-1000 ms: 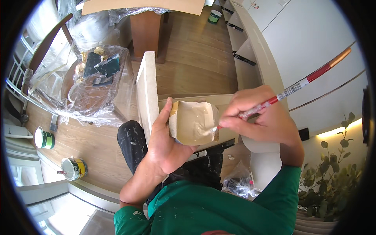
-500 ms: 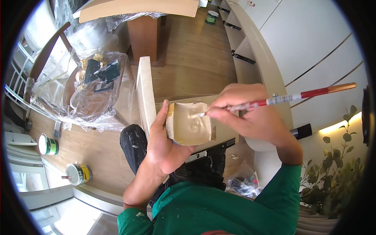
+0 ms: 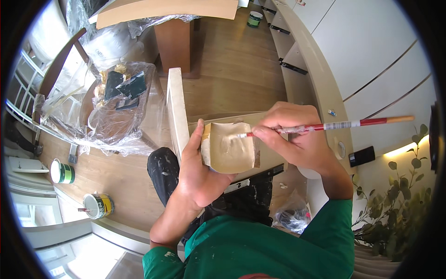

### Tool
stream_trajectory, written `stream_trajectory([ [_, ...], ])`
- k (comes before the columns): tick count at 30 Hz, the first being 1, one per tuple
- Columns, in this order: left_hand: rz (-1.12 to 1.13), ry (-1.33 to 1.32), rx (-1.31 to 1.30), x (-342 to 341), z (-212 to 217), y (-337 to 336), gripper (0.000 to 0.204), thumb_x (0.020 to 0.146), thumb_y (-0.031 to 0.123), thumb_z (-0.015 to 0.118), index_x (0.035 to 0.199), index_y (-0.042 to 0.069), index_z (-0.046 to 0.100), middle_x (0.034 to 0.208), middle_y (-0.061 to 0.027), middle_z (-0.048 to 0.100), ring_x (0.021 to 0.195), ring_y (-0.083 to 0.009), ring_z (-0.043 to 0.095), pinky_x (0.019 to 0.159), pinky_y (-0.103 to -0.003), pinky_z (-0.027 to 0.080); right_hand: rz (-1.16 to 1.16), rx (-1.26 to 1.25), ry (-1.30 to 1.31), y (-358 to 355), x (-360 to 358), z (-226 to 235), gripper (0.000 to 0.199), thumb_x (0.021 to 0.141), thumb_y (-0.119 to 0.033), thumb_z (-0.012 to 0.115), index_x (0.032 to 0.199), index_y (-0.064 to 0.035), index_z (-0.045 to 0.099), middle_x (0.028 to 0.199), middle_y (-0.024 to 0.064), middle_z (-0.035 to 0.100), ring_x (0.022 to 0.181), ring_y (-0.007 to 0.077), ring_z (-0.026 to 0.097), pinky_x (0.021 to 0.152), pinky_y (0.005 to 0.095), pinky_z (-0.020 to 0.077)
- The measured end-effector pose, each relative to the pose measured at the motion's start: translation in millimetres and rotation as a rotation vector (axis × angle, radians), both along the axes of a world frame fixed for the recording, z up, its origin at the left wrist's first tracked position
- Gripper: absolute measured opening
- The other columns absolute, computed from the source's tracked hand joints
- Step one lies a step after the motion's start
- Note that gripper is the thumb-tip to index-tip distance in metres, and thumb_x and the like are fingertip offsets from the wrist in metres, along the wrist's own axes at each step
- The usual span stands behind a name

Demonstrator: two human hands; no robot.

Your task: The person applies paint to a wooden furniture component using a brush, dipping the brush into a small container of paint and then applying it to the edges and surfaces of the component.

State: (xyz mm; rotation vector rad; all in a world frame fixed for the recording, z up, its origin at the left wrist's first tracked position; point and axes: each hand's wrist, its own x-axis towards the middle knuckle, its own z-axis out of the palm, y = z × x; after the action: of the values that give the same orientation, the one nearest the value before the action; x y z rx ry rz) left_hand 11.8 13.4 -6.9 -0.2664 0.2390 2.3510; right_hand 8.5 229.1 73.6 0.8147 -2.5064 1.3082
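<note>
My left hand (image 3: 199, 174) is closed around a small open box (image 3: 210, 153), cut-down and coated inside with beige paint (image 3: 224, 157). Its thumb presses along the left wall while the palm supports the base. In my right hand (image 3: 292, 135) is a thin red-handled paintbrush (image 3: 341, 125), pinched near its bristle end. The brush tip reaches into the paint over the box, and the handle slants out to the right. Under the box lies a beige drawer (image 3: 267, 160) with a black runner on its near side, resting across my lap.
A plastic-wrapped chair (image 3: 125, 125) with dark sheets on it stands at left. Paint cans (image 3: 98, 205) sit on the floor at left, and another can (image 3: 254, 19) at the back. On the right, a long cabinet (image 3: 320, 69) bears a phone (image 3: 361, 156); a leafy plant (image 3: 390, 204) stands beyond.
The brush handle has swung lower at its far end, and my right hand has turned slightly. The view has shifted a little; the box stays in my left hand.
</note>
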Motion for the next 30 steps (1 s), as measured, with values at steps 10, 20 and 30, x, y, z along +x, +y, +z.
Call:
stream_trajectory([
  [10, 0.001, 0.013, 0.021, -0.1, -3.9, -1.3, 0.063, 0.112, 0.058, 0.043, 0.148, 0.009, 0.058, 0.143, -0.0088, 0.066, 0.129, -0.0256, 0.063, 0.111, -0.046, 0.048, 0.074, -0.017, -0.004, -3.0, 1.2, -4.6, 0.005, 0.091, -0.003, 0.079, 0.090, 0.0001, 0.076, 0.077, 0.0098, 0.070, 0.067, 0.0206, 0.064, 0.061, 0.0339, 0.0479],
  [20, 0.000, 0.041, 0.048, 0.6, -5.2, -0.5, 0.064, 0.112, 0.060, 0.041, 0.146, 0.009, 0.058, 0.143, -0.0090, 0.065, 0.131, -0.0251, 0.060, 0.114, -0.048, 0.045, 0.080, -0.055, 0.075, -9.6, -2.4, -14.2, 0.004, 0.091, -0.004, 0.079, 0.092, 0.0000, 0.077, 0.080, 0.0103, 0.074, 0.071, 0.0210, 0.068, 0.063, 0.0338, 0.0513],
  [30, -0.001, -0.009, -0.038, 0.7, 2.1, 0.0, 0.065, 0.113, 0.061, 0.036, 0.148, 0.011, 0.057, 0.140, -0.0098, 0.065, 0.123, -0.0270, 0.063, 0.101, -0.046, 0.050, 0.085, -0.021, -0.082, -3.2, 3.5, 3.9, 0.005, 0.091, -0.003, 0.079, 0.090, 0.0016, 0.076, 0.078, 0.0102, 0.071, 0.066, 0.0171, 0.063, 0.060, 0.0312, 0.0461],
])
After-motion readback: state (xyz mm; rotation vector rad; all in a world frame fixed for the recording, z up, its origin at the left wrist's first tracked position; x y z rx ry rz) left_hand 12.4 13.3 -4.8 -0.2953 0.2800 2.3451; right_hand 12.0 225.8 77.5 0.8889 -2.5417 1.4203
